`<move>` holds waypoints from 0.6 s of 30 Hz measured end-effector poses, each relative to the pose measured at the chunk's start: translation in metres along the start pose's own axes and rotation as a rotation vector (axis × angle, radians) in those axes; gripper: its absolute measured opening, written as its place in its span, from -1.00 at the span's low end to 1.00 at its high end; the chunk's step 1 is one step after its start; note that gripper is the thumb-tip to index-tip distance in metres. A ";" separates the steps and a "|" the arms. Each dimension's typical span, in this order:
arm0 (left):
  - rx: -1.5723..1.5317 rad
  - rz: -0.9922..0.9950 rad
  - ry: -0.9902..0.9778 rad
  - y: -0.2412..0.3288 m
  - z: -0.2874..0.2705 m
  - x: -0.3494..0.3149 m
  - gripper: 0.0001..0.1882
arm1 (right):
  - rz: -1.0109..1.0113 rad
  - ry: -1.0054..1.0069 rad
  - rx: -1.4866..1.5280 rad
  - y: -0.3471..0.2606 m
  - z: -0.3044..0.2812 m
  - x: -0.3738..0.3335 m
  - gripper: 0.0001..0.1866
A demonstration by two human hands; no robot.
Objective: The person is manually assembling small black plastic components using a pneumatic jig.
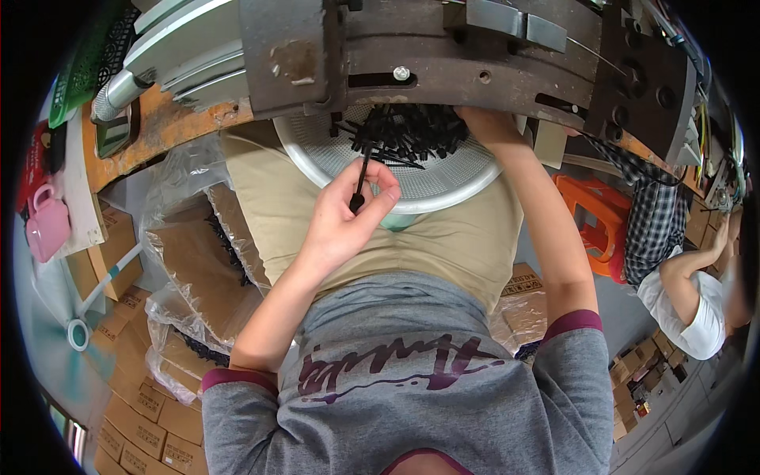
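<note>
Between the thumb and fingers of my left hand (pixel 348 212) is a slim black rod-like part (pixel 362 178) with a thicker lower end. It points up over the near-left rim of a silver perforated metal basin (pixel 455 172) on my lap. Inside the basin lies a heap of similar black parts (pixel 416 134). My right hand (pixel 484 127) reaches over the basin's right side, beside the heap. Its fingers go out of sight beneath the machine's edge, so whether they grip anything is hidden.
A dark metal machine (pixel 443 67) spans the far side, just above the basin. Plastic-lined cartons (pixel 194 249) holding black parts stand left. A pink container (pixel 47 223) hangs farther left. At right are an orange stool (pixel 590 214) and another person in a white sleeve (pixel 681 305).
</note>
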State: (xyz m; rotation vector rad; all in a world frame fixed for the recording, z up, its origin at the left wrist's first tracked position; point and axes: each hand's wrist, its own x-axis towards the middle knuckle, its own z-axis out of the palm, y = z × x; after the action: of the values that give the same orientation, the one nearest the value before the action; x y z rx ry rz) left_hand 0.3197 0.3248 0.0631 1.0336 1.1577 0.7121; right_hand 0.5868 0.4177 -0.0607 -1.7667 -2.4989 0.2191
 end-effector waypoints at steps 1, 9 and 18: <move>0.012 0.008 0.000 0.000 0.000 0.000 -0.88 | -0.006 0.013 0.016 0.002 0.004 0.000 -0.63; 0.157 0.025 0.010 -0.002 -0.001 0.002 -0.83 | 0.109 -0.274 0.010 -0.003 -0.031 -0.011 -0.75; 0.437 0.167 -0.041 -0.001 0.029 0.020 -0.69 | 0.206 -0.320 0.798 -0.047 -0.132 -0.049 -0.84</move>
State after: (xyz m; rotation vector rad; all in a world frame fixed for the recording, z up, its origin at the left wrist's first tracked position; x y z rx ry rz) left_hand 0.3533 0.3341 0.0564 1.5189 1.2298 0.5747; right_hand 0.5782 0.3663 0.0779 -1.6809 -1.9152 1.3762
